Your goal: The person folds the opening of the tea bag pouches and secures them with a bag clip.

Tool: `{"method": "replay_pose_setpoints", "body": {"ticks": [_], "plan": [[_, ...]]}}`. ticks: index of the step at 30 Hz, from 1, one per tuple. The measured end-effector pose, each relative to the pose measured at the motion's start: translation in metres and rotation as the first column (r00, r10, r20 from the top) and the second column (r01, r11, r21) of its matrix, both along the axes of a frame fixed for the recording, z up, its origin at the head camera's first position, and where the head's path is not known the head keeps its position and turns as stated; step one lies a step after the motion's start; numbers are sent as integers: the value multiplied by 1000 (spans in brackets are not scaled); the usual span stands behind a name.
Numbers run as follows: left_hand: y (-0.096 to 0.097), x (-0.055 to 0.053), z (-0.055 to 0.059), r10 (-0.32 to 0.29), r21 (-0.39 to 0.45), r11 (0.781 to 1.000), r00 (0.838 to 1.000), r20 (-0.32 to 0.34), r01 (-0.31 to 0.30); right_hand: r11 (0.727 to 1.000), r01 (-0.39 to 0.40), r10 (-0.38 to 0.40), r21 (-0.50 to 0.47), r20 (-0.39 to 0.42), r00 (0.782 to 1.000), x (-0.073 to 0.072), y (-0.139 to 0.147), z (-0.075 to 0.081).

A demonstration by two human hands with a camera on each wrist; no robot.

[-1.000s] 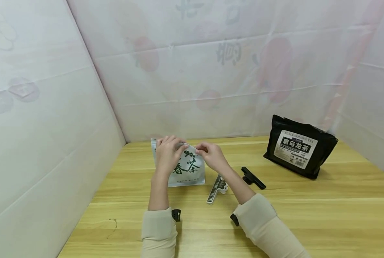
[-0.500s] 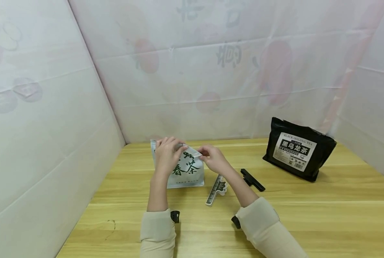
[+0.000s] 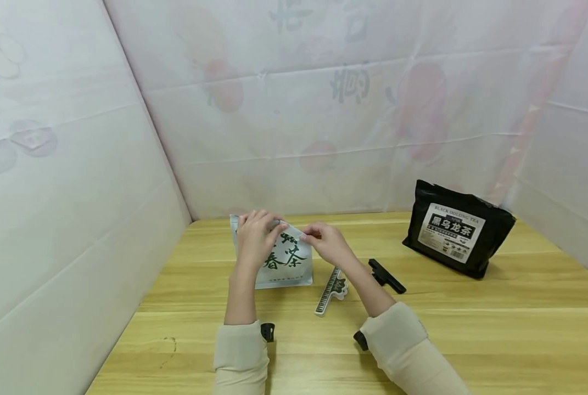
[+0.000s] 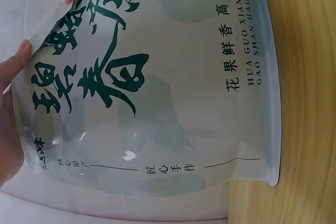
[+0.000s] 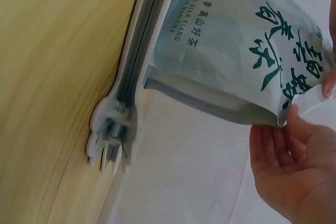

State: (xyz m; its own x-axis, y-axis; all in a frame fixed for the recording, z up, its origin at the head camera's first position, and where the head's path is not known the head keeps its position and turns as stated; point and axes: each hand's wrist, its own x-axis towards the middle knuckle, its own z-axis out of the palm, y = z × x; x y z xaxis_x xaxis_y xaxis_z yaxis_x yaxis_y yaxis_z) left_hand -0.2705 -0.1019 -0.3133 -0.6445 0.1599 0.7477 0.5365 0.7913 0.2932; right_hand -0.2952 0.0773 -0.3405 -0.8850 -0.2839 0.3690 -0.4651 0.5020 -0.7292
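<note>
A pale tea bag with green lettering stands upright on the table, its top edge folded over toward the right. My left hand grips the top edge near the middle, thumb in front and fingers behind. At the top right corner, my right hand pinches the folded edge between thumb and fingers. The right wrist view shows that folded white corner under the thumb of my right hand. In the left wrist view the front of the tea bag fills most of the picture, with my left hand at its top.
A white clip with a piano-key pattern lies just right of the tea bag. Beyond it lies a black clip. A black bag of oolong tea stands at the back right. Printed cloth hangs behind the wooden table.
Half a second ago the right side of the top edge was folded down as a wide flap; now that flap is less visible. My right hand has shifted slightly left; the left hand stays put.
</note>
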Motion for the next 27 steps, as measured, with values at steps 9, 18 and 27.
{"method": "replay_pose_setpoints", "body": {"ticks": [9,18,27], "plan": [[-2,1,2,55,-79,995,998,-22,-57,999,38,-37,9,-62,997,-3,-4,0],[-5,2,3,105,-79,991,994,-1,-105,999,36,-34,26,-66,997,-5,-4,-1],[-3,-2,-1,139,-46,989,990,-36,-140,999,30,-28,37,-42,999,-2,-5,2]]}}
